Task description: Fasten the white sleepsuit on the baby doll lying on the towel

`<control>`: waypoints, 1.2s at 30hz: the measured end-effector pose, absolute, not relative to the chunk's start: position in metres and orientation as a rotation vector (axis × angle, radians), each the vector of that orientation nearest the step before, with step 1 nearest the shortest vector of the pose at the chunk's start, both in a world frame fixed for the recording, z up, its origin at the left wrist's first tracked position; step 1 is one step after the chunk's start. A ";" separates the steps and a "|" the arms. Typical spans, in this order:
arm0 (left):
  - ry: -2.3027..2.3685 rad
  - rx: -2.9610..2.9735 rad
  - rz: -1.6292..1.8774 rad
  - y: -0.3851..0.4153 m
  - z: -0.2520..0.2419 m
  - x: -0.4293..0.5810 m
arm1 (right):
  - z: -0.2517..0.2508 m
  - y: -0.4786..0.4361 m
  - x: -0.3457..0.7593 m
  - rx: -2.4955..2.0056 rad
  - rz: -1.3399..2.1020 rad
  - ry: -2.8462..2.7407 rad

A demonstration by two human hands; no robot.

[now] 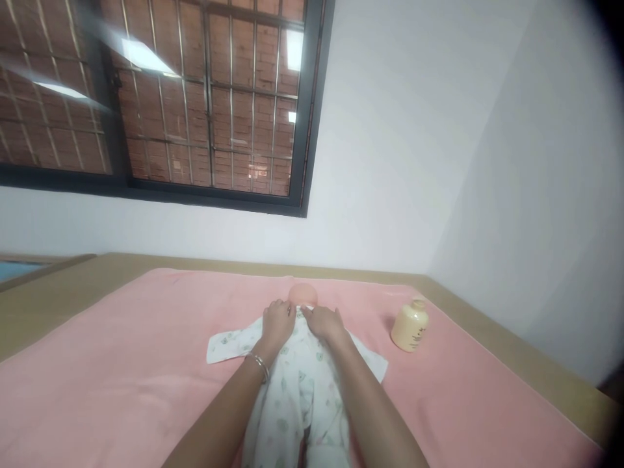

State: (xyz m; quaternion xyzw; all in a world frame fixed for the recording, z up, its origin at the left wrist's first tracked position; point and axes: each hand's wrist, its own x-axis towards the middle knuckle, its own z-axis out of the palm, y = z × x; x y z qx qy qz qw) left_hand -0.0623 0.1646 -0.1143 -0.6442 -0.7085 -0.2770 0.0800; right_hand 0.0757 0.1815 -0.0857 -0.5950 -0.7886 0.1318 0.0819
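Observation:
A white baby romper with a small green print lies lengthwise in front of me, its sleeves spread to both sides. Beyond its collar shows the smooth, round head of what looks like a baby doll. My left hand, with bangles at the wrist, is closed on the left of the collar, its fingers bent. On the collar's right side my right hand pinches the cloth, thumb inward. The doll's face and neck are hidden from this angle.
A pink blanket covers most of the wooden-edged table. To the right stands a cream-coloured bottle with dark lettering. White walls rise behind, with a dark-framed barred window at upper left.

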 end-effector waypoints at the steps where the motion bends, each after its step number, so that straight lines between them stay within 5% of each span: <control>1: -2.115 -1.916 -0.837 0.165 -0.115 -0.063 | -0.087 0.183 0.076 -1.778 0.394 -2.354; 36: -2.115 -1.887 -0.917 0.171 -0.125 -0.068 | -0.072 0.166 0.074 -1.712 0.352 -2.418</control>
